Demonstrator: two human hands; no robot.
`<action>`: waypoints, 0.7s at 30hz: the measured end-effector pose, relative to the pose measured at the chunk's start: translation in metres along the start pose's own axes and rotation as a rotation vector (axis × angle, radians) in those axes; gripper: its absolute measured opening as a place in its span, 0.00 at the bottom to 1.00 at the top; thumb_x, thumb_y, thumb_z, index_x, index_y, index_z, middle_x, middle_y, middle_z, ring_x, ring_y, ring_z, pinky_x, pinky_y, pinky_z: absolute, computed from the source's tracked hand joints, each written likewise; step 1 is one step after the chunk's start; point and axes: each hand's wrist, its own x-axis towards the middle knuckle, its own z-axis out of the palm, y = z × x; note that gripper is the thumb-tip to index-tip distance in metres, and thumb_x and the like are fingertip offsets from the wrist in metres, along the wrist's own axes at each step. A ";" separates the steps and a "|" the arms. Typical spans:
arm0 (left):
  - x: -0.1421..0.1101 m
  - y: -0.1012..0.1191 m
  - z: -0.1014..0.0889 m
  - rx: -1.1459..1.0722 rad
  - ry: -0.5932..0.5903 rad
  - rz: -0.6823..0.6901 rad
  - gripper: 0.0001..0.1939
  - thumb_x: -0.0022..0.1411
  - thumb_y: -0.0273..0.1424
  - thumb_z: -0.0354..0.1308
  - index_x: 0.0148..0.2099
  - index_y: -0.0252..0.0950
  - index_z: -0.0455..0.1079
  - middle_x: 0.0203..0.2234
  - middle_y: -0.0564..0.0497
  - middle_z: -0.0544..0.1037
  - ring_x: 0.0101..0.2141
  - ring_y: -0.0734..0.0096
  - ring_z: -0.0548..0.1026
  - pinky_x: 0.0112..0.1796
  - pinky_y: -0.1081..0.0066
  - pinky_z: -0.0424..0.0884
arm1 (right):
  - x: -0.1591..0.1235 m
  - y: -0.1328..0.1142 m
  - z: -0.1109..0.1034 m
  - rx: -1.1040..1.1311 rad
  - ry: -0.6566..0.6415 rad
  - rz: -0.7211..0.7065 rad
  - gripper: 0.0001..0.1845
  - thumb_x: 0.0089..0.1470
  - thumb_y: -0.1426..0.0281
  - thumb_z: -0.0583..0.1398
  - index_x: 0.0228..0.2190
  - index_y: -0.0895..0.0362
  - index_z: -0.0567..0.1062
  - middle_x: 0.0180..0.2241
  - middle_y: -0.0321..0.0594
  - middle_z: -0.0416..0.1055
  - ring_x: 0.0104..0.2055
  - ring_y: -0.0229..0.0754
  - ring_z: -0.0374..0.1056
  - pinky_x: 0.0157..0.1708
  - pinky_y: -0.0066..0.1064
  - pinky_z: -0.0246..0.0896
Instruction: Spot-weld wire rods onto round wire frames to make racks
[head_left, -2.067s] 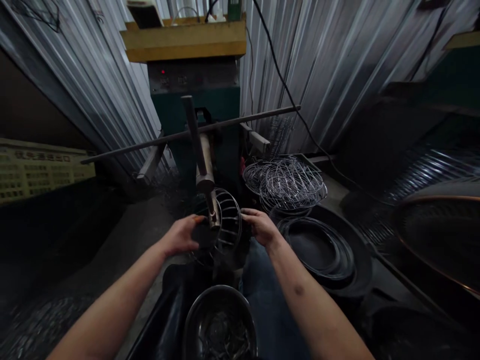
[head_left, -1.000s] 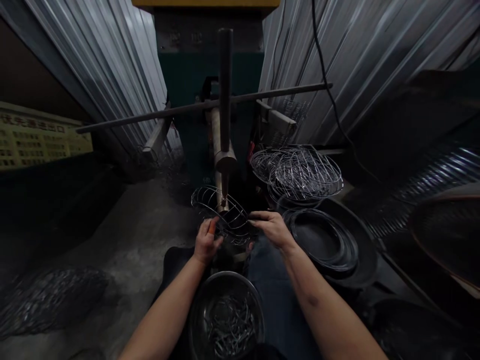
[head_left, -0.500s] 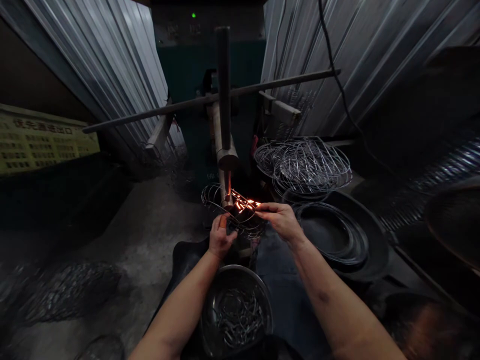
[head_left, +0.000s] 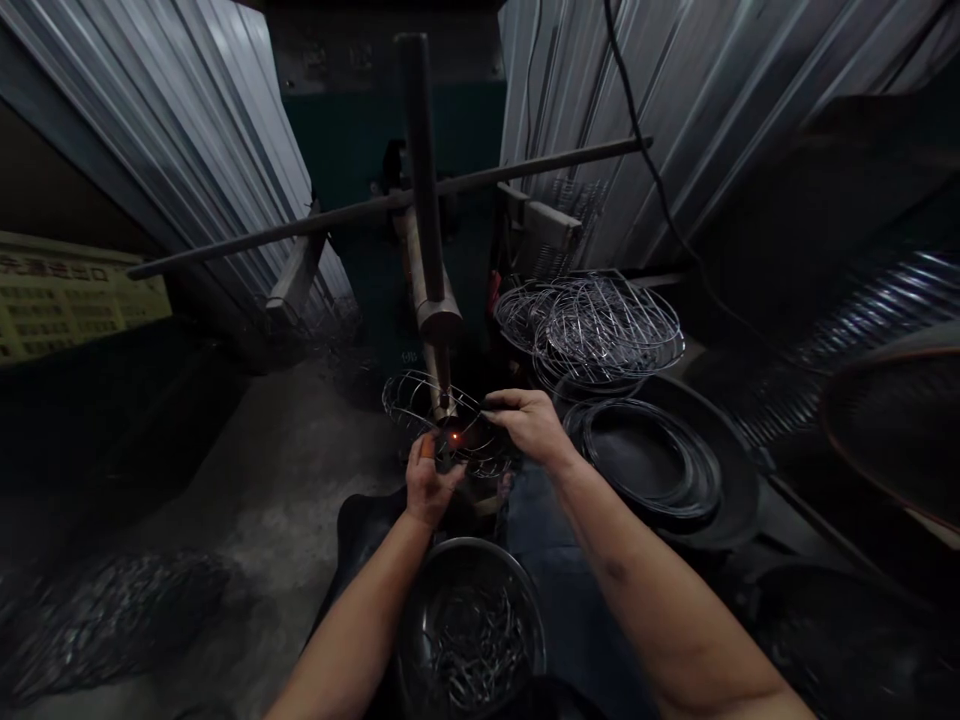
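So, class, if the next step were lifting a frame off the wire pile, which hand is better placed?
Probably the right hand: the wire pile lies on its side, while the left hand would have to cross over. Both are at another wire frame.

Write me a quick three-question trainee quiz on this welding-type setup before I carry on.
1. Multiple choice: what do the fingertips of the right hand meet? a) the black cable b) the wire frame c) the yellow crate
2. True or false: the steel bowl holds loose metal pieces.
3. Fill in: the orange band is on a finger of the ____ hand.
Key: 1 b; 2 true; 3 left.
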 end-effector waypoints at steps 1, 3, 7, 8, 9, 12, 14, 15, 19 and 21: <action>0.000 0.001 0.000 -0.008 -0.005 0.001 0.30 0.49 0.34 0.67 0.53 0.35 0.63 0.45 0.43 0.71 0.47 0.55 0.73 0.50 0.56 0.69 | 0.000 0.000 0.000 0.005 0.000 0.004 0.07 0.33 0.70 0.66 0.22 0.56 0.81 0.24 0.37 0.76 0.29 0.43 0.69 0.32 0.33 0.64; -0.001 0.006 0.000 -0.029 -0.022 -0.002 0.30 0.49 0.33 0.67 0.54 0.35 0.63 0.45 0.42 0.71 0.47 0.56 0.72 0.51 0.57 0.69 | -0.002 0.003 -0.003 0.030 -0.018 0.006 0.08 0.34 0.68 0.66 0.23 0.57 0.81 0.23 0.36 0.75 0.28 0.42 0.68 0.31 0.32 0.63; -0.003 0.017 -0.003 -0.077 -0.031 -0.061 0.28 0.48 0.31 0.67 0.52 0.36 0.66 0.44 0.44 0.72 0.45 0.58 0.73 0.50 0.58 0.69 | -0.012 0.013 -0.019 0.095 -0.118 0.017 0.09 0.36 0.66 0.67 0.24 0.57 0.81 0.24 0.36 0.75 0.27 0.40 0.68 0.31 0.30 0.62; -0.004 0.019 -0.004 -0.096 -0.033 -0.080 0.27 0.48 0.31 0.67 0.51 0.37 0.66 0.44 0.44 0.72 0.45 0.59 0.73 0.50 0.59 0.70 | -0.014 0.015 -0.022 0.101 -0.137 0.032 0.10 0.36 0.66 0.67 0.24 0.57 0.81 0.24 0.36 0.75 0.27 0.39 0.68 0.30 0.30 0.62; -0.004 0.020 -0.005 -0.122 -0.037 -0.098 0.27 0.47 0.31 0.68 0.51 0.36 0.67 0.44 0.45 0.72 0.45 0.59 0.73 0.49 0.59 0.70 | -0.016 0.015 -0.025 0.099 -0.149 0.045 0.10 0.36 0.66 0.68 0.25 0.58 0.81 0.24 0.36 0.75 0.27 0.40 0.68 0.30 0.30 0.62; -0.006 0.021 -0.005 -0.240 -0.029 -0.160 0.31 0.45 0.32 0.69 0.52 0.35 0.66 0.45 0.44 0.71 0.45 0.60 0.73 0.48 0.60 0.71 | -0.017 0.009 -0.022 0.037 -0.125 0.018 0.11 0.35 0.65 0.67 0.24 0.58 0.81 0.24 0.37 0.75 0.28 0.40 0.69 0.31 0.30 0.63; -0.007 0.022 -0.003 -0.317 0.000 -0.215 0.33 0.44 0.32 0.69 0.54 0.35 0.66 0.45 0.44 0.71 0.44 0.61 0.74 0.47 0.61 0.71 | -0.013 0.000 -0.015 -0.026 -0.109 -0.019 0.12 0.36 0.64 0.67 0.25 0.59 0.81 0.24 0.37 0.75 0.28 0.41 0.70 0.31 0.31 0.63; -0.006 0.023 -0.002 -0.337 0.016 -0.240 0.33 0.44 0.32 0.69 0.53 0.34 0.66 0.44 0.44 0.71 0.43 0.61 0.74 0.46 0.61 0.72 | -0.010 -0.004 -0.010 -0.051 -0.104 -0.029 0.12 0.37 0.64 0.66 0.25 0.59 0.81 0.24 0.37 0.76 0.29 0.42 0.70 0.32 0.31 0.64; -0.003 0.029 0.003 -0.384 0.052 -0.304 0.31 0.41 0.33 0.71 0.49 0.34 0.69 0.40 0.45 0.73 0.41 0.60 0.74 0.44 0.60 0.72 | 0.001 -0.014 0.002 -0.102 -0.072 -0.018 0.09 0.36 0.70 0.65 0.25 0.58 0.81 0.27 0.38 0.78 0.33 0.44 0.72 0.37 0.32 0.66; -0.001 0.030 0.005 -0.416 0.063 -0.327 0.32 0.40 0.33 0.71 0.50 0.34 0.69 0.41 0.45 0.72 0.41 0.60 0.74 0.43 0.61 0.73 | 0.005 -0.014 0.005 -0.117 -0.061 -0.022 0.08 0.36 0.73 0.65 0.25 0.57 0.81 0.28 0.37 0.78 0.35 0.44 0.73 0.40 0.33 0.66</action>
